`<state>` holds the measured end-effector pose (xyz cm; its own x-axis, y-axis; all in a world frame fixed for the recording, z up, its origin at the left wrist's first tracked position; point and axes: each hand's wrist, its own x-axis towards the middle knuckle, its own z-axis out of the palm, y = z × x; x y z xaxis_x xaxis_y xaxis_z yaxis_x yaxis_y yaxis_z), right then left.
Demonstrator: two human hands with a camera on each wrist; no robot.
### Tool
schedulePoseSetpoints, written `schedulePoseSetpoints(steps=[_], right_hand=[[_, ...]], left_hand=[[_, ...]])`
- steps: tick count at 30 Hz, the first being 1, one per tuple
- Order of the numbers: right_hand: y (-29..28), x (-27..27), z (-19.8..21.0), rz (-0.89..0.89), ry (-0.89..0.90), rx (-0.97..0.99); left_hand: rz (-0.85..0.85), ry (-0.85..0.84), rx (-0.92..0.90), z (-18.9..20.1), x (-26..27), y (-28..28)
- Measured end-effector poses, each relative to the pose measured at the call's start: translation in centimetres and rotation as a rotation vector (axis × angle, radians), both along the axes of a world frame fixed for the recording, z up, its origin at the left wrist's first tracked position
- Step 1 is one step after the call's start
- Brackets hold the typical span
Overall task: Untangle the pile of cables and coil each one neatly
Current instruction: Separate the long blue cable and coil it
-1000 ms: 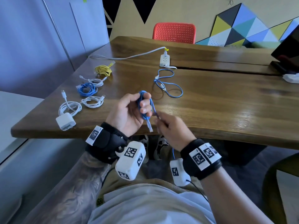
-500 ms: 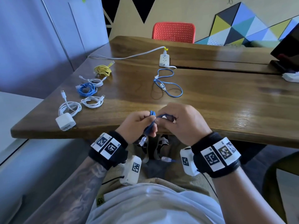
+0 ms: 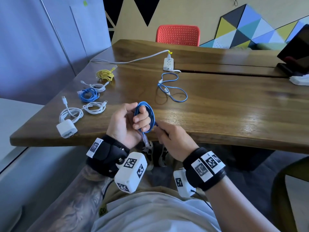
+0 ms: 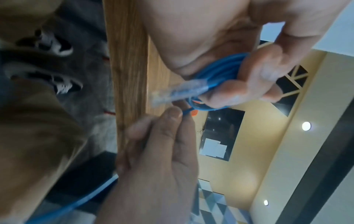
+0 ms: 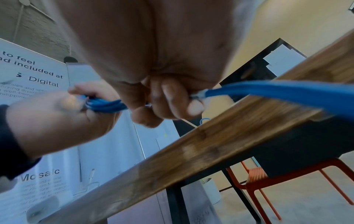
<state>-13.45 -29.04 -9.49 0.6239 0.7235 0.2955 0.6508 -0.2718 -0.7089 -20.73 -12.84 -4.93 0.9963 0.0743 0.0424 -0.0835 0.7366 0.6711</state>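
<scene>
Left hand point(image 3: 127, 121) curls round the coiled blue network cable point(image 3: 148, 114), held just above the wooden worktop's point(image 3: 217, 118) near edge. Right hand point(image 3: 173, 139) pinches the free tail just beside the coil, feeding leftward. Only the left wrist view shows the clear plug point(image 4: 172, 92) poking out below the fingers.

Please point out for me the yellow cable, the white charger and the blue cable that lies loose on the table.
yellow cable point(image 3: 105, 74), head view, middle of the bundle.
white charger point(image 3: 66, 128), head view, top face of the block.
loose blue cable point(image 3: 180, 89), head view, right side of the near loop.
</scene>
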Motion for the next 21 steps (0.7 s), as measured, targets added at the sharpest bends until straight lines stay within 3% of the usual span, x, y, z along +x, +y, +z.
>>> schedulePoseSetpoints(steps=[4,10,14,21], right_hand=[[-0.3,-0.3,0.3,-0.007,-0.010,-0.051],[0.0,-0.9,0.7,0.060,0.336,0.227],[0.1,-0.1,1.2,0.025,0.145,0.178],[0.0,0.8,1.7,0.040,-0.001,0.103]], left_hand=[[0.056,0.051,0.112,-0.2,0.1,0.2],[-0.048,0.125,0.269,-0.1,-0.5,-0.8],[-0.079,0.125,0.277,0.3,-0.6,-1.1],[0.054,0.073,0.557,1.5,-0.5,-1.2]])
